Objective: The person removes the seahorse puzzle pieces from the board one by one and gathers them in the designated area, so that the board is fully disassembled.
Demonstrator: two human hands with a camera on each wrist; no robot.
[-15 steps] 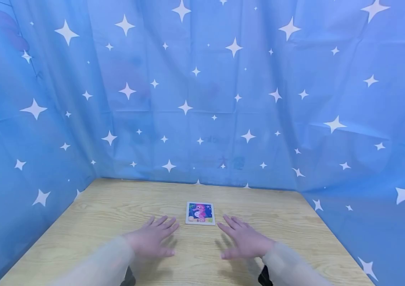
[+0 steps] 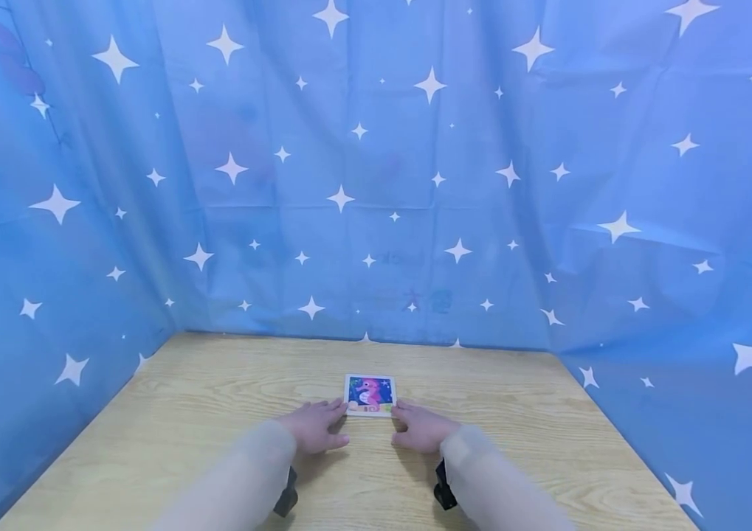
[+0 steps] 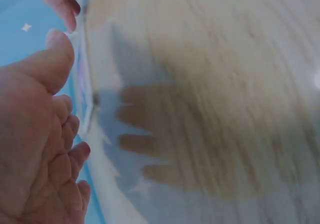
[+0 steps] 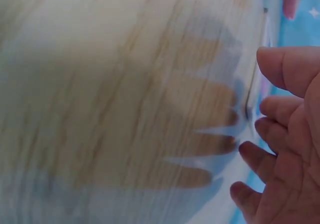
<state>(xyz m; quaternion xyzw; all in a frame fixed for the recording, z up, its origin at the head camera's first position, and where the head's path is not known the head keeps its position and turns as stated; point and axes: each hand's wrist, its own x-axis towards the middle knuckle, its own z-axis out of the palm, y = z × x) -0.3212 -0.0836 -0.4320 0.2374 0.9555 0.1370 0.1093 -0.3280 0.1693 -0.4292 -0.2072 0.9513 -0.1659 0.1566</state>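
Observation:
A small square picture board (image 2: 370,394) with a white border lies flat, showing a pink seahorse on dark blue. My left hand (image 2: 316,426) is at its left side, fingertips right at the border and thumb spread toward me. On the opposite side, my right hand (image 2: 423,428) has its fingertips at the lower right border. Neither hand curls round the board. In the left wrist view the left hand (image 3: 42,144) shows loosely bent fingers beside the board's thin edge (image 3: 86,84). The right wrist view shows the right hand (image 4: 290,144) with fingers spread and relaxed.
The board lies on a light wood-grain table (image 2: 229,383). Blue curtains (image 2: 376,162) with white stars hang behind the table and along both sides. Pale sleeves (image 2: 243,472) cover the forearms, and a black wrist device (image 2: 445,487) sits under the right one.
Both hands have moved inward and slightly forward, from apart over the table to the board's left and right sides. The board stays in its place on the table.

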